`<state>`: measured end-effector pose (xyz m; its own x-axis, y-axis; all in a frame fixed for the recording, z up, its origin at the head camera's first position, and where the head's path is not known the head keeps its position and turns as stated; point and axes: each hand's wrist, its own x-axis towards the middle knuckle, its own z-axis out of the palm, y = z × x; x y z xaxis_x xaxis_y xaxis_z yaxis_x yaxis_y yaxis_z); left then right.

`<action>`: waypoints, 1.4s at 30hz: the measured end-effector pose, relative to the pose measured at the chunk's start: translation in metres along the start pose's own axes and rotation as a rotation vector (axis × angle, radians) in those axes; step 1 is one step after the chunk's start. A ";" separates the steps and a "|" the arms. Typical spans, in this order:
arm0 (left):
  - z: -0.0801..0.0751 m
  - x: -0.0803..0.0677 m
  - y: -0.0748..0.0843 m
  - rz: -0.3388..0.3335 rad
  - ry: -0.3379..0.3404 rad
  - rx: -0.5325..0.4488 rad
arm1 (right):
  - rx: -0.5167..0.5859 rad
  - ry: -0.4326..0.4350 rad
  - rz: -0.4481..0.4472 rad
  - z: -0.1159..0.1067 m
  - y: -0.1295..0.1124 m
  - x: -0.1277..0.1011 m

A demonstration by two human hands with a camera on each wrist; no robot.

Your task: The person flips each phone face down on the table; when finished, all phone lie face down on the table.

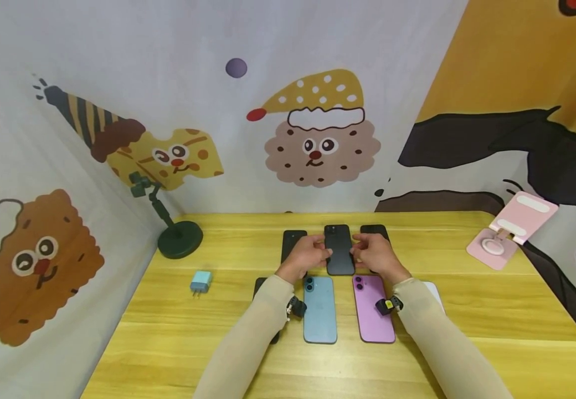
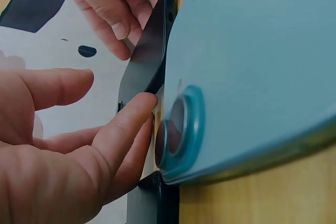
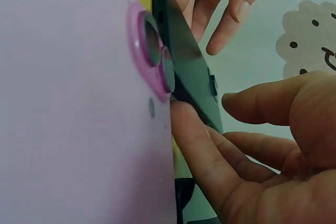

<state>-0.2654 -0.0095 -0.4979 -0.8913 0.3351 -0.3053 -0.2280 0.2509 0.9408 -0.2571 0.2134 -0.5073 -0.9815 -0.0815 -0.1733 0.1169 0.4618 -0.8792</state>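
While both hands, left hand [image 1: 307,256] and right hand [image 1: 376,254], pinch the dark phone [image 1: 339,249] by its long edges between them on the bench [image 1: 492,310], squaring it seems underway; next needs even release.

Left hand [image 2: 68,145] thumb touching edge of black phone [image 2: 144,61]; right hand [image 2: 113,3] fingers opposite; blue phone [image 2: 252,72] beside, camera rings close.

1. I see a tabletop [image 1: 467,310] of yellow, smooth, lightly glossy wood.
2. The dark phone [image 1: 339,249] looks matt to me.
3. The blue phone [image 1: 320,310] and pink phone [image 1: 373,310] show smooth satin backs.
4. The backdrop [image 1: 168,83] looks like printed cloth.
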 end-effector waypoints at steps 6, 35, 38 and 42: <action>0.002 -0.001 0.002 0.012 -0.006 0.018 | -0.006 0.014 0.013 -0.001 -0.004 -0.004; 0.019 -0.007 0.023 0.106 -0.024 0.086 | -0.008 0.065 -0.073 -0.025 -0.002 -0.011; 0.025 -0.004 0.025 0.123 -0.019 0.057 | -0.005 0.082 -0.080 -0.031 0.000 -0.011; 0.036 0.002 0.025 0.140 -0.013 0.024 | 0.001 0.092 -0.077 -0.039 0.006 -0.012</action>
<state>-0.2590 0.0299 -0.4803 -0.9084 0.3803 -0.1738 -0.0924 0.2227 0.9705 -0.2509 0.2515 -0.4927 -0.9973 -0.0359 -0.0636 0.0402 0.4565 -0.8888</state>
